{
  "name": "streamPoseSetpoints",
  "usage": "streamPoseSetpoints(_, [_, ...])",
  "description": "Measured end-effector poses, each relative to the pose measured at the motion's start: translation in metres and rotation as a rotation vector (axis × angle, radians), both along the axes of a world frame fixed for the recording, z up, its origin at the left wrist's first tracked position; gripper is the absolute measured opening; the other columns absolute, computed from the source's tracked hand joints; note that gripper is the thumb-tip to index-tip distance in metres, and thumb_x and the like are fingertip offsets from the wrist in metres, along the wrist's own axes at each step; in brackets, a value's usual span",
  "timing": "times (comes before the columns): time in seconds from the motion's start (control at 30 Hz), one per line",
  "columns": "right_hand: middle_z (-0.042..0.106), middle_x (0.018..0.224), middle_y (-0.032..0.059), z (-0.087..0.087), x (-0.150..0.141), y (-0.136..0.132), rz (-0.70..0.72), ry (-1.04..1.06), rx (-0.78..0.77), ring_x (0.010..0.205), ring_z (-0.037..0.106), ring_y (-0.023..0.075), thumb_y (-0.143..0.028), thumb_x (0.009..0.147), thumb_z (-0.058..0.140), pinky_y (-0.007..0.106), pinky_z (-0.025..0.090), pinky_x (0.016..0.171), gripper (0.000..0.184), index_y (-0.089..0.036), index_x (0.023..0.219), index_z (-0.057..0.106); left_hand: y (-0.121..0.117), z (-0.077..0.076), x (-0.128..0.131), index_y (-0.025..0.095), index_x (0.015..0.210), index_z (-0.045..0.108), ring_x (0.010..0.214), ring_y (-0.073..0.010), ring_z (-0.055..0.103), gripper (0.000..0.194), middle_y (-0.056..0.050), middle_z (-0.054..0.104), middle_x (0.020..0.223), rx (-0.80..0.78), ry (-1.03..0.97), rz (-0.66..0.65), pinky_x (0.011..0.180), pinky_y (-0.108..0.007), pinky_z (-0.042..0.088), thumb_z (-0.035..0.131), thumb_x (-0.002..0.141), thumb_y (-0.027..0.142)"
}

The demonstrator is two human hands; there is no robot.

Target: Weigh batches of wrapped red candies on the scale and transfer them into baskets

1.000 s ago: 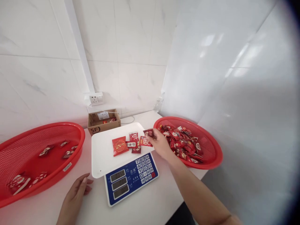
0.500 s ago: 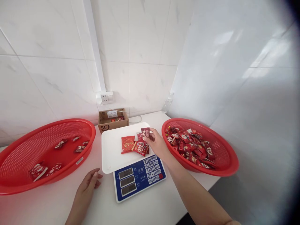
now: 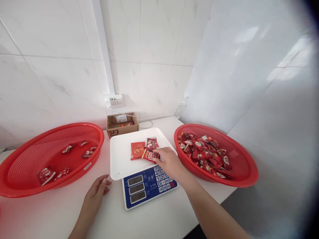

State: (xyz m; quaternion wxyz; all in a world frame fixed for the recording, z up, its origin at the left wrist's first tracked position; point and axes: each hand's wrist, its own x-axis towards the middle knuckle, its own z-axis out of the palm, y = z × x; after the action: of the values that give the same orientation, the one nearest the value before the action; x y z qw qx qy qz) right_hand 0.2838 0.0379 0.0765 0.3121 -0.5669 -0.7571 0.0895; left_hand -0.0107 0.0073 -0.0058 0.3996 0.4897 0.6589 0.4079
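A white weighing tray (image 3: pixel 119 156) tops the blue-panelled digital scale (image 3: pixel 149 186) in front of me. Several red candy packets lie together on it: a flat red one (image 3: pixel 137 151), a dark red one (image 3: pixel 151 143) and a red-and-gold one (image 3: pixel 150 155). My right hand (image 3: pixel 170 162) reaches over the tray's right side, thumb and fingers closed about the right end of the red-and-gold packet; its fingers hide part of the pile. Beside the scale's left edge, my left hand (image 3: pixel 97 191) rests on the table, loosely curled, fingers apart and holding nothing.
A red plastic basket (image 3: pixel 243 166) heaped with candy packets stands at the right. Another red basket (image 3: pixel 22 149) at the left holds several packets. Behind the scale sits a small cardboard box (image 3: pixel 124 131) against the tiled wall, under a power socket (image 3: pixel 114 101).
My right hand has let go of the dark red packet, which now lies on the tray, and has moved down to the red-and-gold packet. My left hand stays beside the scale.
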Motion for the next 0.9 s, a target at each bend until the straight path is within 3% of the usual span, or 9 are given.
streamPoseSetpoints(0.17, [0.066, 0.099, 0.003, 0.006, -0.011, -0.003, 0.081, 0.015, -0.05, 0.099, 0.052, 0.021, -0.016, 0.077, 0.059, 0.038, 0.041, 0.087, 0.022, -0.024, 0.097, 0.066, -0.001, 0.0, 0.0, 0.022, 0.102, 0.056, 0.073, -0.0179, 0.058, 0.051, -0.004, 0.062, 0.086, 0.01, -0.002, -0.003, 0.075, -0.034, 0.049, 0.045, 0.071, 0.062])
streamPoseSetpoints(0.4, [0.066, 0.099, 0.0014, -0.002, -0.01, 0.007, 0.129, 0.042, 0.003, 0.097, 0.053, 0.0193, -0.007, 0.077, 0.054, 0.039, 0.042, 0.087, 0.029, -0.026, 0.094, 0.068, 0.0, 0.003, 0.002, 0.021, 0.101, 0.057, 0.072, -0.0176, 0.058, 0.051, -0.004, 0.063, 0.085, 0.002, -0.013, 0.0, 0.074, -0.034, 0.05, 0.047, 0.07, 0.061])
streamPoseSetpoints(0.6, [0.065, 0.101, 0.0035, 0.001, -0.005, 0.001, 0.109, 0.087, 0.086, 0.1, 0.053, 0.0193, -0.015, 0.082, 0.051, 0.038, 0.042, 0.089, 0.024, -0.024, 0.098, 0.066, -0.001, 0.004, 0.002, 0.021, 0.1, 0.058, 0.071, -0.0175, 0.058, 0.053, -0.004, 0.063, 0.084, 0.0, -0.005, 0.014, 0.073, -0.034, 0.05, 0.047, 0.069, 0.063])
streamPoseSetpoints(0.77, [0.065, 0.101, 0.0049, 0.01, 0.043, -0.01, -0.084, 0.064, 0.222, 0.099, 0.055, 0.0206, -0.023, 0.084, 0.048, 0.038, 0.041, 0.09, 0.022, -0.024, 0.099, 0.064, -0.002, 0.008, 0.003, 0.021, 0.1, 0.057, 0.072, -0.0182, 0.059, 0.052, -0.004, 0.063, 0.085, 0.004, 0.018, 0.008, 0.075, -0.034, 0.05, 0.046, 0.069, 0.062])
streamPoseSetpoints(0.9, [0.062, 0.111, 0.0047, 0.011, 0.117, -0.028, -0.35, -0.031, 0.121, 0.108, 0.053, 0.0229, -0.026, 0.083, 0.046, 0.042, 0.04, 0.093, 0.029, -0.026, 0.109, 0.06, 0.001, 0.003, -0.001, 0.023, 0.099, 0.057, 0.073, -0.0195, 0.061, 0.052, -0.003, 0.065, 0.087, -0.009, 0.086, 0.004, 0.074, -0.034, 0.051, 0.045, 0.068, 0.063])
